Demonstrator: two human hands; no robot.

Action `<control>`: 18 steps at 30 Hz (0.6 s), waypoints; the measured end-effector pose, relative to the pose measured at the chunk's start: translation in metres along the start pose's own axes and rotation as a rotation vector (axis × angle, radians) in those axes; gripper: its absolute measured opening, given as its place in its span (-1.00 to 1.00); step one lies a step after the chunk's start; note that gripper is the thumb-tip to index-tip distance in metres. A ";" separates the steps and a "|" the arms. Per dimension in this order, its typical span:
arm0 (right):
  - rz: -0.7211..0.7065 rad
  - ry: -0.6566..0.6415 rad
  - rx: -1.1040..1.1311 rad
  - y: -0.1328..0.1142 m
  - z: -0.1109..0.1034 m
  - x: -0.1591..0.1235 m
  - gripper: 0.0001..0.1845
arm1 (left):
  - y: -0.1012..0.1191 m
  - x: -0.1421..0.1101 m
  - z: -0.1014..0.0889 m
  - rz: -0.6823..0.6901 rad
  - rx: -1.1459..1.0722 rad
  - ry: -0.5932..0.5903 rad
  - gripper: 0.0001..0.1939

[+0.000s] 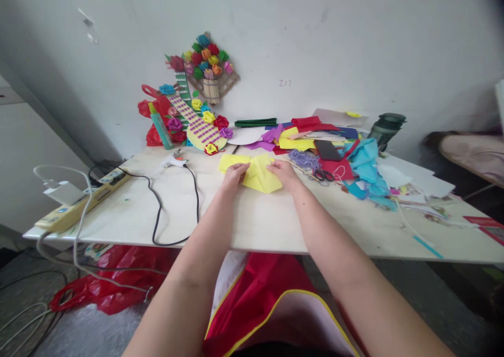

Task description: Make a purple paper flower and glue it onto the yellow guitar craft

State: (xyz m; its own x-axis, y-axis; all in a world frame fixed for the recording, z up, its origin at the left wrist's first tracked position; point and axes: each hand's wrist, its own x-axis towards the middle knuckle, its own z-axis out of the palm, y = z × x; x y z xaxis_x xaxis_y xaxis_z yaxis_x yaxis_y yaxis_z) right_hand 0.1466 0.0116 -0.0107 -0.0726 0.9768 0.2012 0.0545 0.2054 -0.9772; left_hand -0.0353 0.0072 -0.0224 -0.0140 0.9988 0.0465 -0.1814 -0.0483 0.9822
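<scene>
Both my hands grip a sheet of yellow crepe paper (pixel 263 177) just above the table. My left hand (pixel 236 175) pinches its left side, and my right hand (pixel 284 172) pinches the upper right part. Creases run across the sheet between them. Behind my left hand, another flat yellow piece (pixel 230 160) shows; whether it joins the held sheet I cannot tell. To the right of my right hand lie a tangle of purple yarn (pixel 305 160) and black-handled scissors (pixel 324 175).
Left on the white table (pixel 271 231) are a glue gun (pixel 174 160) with a black cord and a power strip (pixel 86 199). Paper-flower crafts (pixel 200 121) and a glue bottle (pixel 160 126) stand behind. Coloured paper (pixel 299 142), a phone (pixel 327 150) and a dark bottle (pixel 386 128) sit back right.
</scene>
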 end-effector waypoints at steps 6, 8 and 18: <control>0.023 -0.064 -0.025 -0.004 -0.001 -0.004 -0.72 | -0.004 0.003 -0.003 0.072 0.056 0.007 -0.70; 0.041 -0.088 -0.022 -0.005 -0.001 -0.005 -0.71 | -0.005 0.004 -0.003 0.097 0.066 0.025 -0.71; 0.072 -0.072 0.034 -0.003 0.002 -0.004 -0.76 | 0.005 -0.005 0.002 0.094 0.103 0.050 -0.72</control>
State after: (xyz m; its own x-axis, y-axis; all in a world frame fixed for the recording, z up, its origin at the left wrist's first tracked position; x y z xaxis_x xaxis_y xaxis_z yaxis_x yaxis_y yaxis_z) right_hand 0.1445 0.0074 -0.0086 -0.1415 0.9819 0.1257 0.0285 0.1310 -0.9910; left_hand -0.0339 0.0015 -0.0172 -0.0757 0.9883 0.1326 -0.0754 -0.1382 0.9875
